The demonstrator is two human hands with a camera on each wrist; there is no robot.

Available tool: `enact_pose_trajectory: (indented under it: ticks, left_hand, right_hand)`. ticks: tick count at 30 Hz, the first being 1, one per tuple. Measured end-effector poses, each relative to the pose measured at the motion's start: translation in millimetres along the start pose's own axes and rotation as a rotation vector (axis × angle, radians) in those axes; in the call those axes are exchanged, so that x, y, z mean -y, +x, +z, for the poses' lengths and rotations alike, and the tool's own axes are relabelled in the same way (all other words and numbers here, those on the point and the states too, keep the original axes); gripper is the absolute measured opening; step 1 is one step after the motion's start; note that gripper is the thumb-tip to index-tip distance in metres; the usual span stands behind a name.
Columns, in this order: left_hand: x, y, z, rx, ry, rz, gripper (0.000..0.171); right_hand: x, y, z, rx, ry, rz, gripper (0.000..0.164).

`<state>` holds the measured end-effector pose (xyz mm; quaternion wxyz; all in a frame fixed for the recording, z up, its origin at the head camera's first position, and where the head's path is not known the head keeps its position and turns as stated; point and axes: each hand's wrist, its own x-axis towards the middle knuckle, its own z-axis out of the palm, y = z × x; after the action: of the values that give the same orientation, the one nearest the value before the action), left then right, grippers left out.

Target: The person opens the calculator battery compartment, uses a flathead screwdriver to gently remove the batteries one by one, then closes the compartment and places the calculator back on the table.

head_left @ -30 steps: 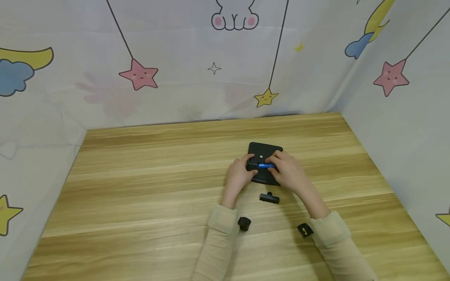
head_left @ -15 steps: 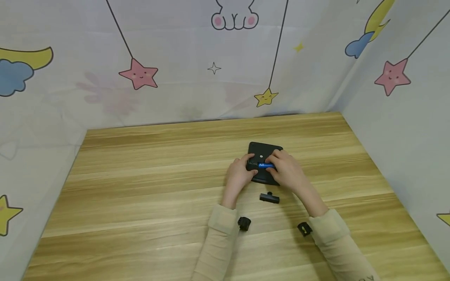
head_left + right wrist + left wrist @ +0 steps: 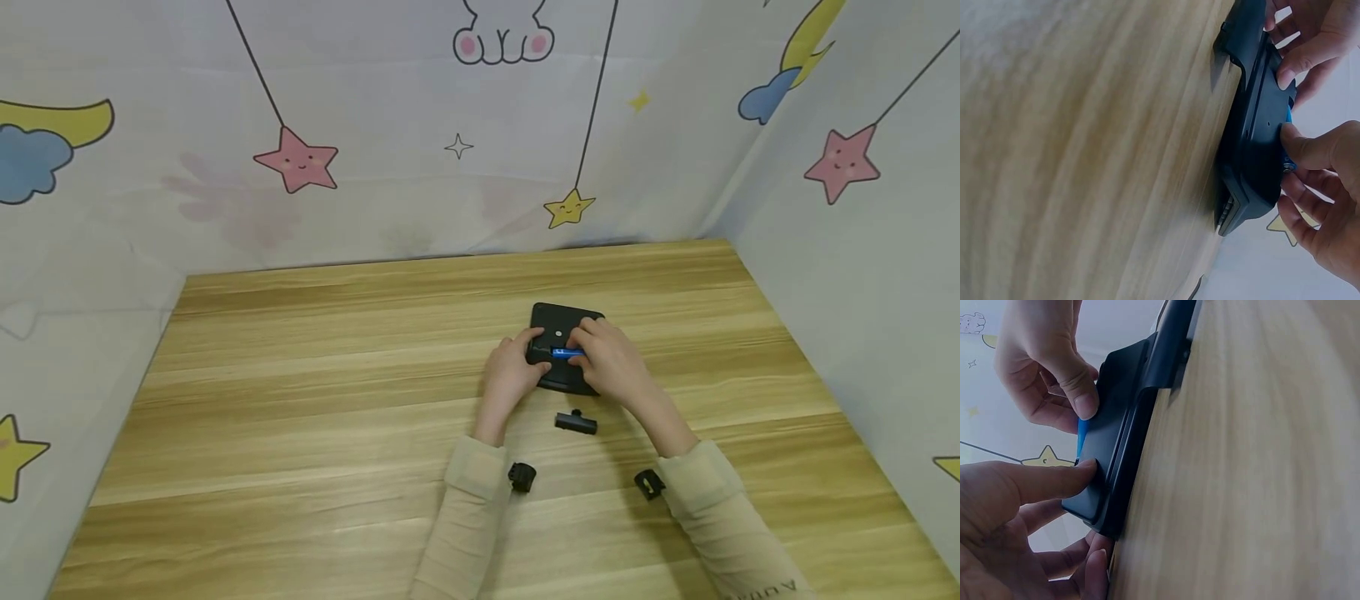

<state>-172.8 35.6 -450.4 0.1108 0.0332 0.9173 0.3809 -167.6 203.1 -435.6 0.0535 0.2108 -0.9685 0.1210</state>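
Note:
A flat black calculator (image 3: 566, 319) lies back side up on the table, a row of keys (image 3: 1226, 211) just visible under its edge in the right wrist view. A blue battery (image 3: 566, 352) sits in the slot across its back. My left hand (image 3: 510, 369) grips the left end, thumb on the back and the other fingers around the edge. At the battery's right part, my right hand (image 3: 617, 360) pinches it between thumb and fingers, hiding that end. Nearer to me rests a small black battery cover (image 3: 576, 423) with a tab.
The wood-grain table (image 3: 322, 417) meets a patterned cloth wall (image 3: 405, 200) at the back and another at the right. Small black wrist devices (image 3: 522, 477) sit at both sleeve cuffs.
The right hand and forearm have shifted very slightly, fingers still on the battery. The left hand, calculator and battery cover stay in place.

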Motion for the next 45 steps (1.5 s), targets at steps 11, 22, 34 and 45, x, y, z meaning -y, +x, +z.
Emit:
enact_pose_trajectory:
  ticks: [11, 22, 34, 45]
  left_hand:
    - [0.2, 2.2, 0.1, -0.004, -0.004, 0.001, 0.054]
    - [-0.3, -0.3, 2.2, -0.002, -0.003, -0.008, 0.055]
    - [-1.1, -1.6, 4.2, -0.006, 0.003, -0.001, 0.055]
    - [1.0, 0.7, 3.6, -0.016, 0.005, 0.001, 0.055]
  right_hand:
    - [1.3, 1.5, -4.0, 0.013, -0.065, -0.024, 0.008]
    - [1.5, -3.9, -3.6, -0.034, -0.159, -0.096, 0.009]
    - [0.7, -9.3, -2.1, -0.083, -0.215, -0.119, 0.013]
    - [-1.0, -12.8, -0.7, -0.121, -0.153, -0.107, 0.013]
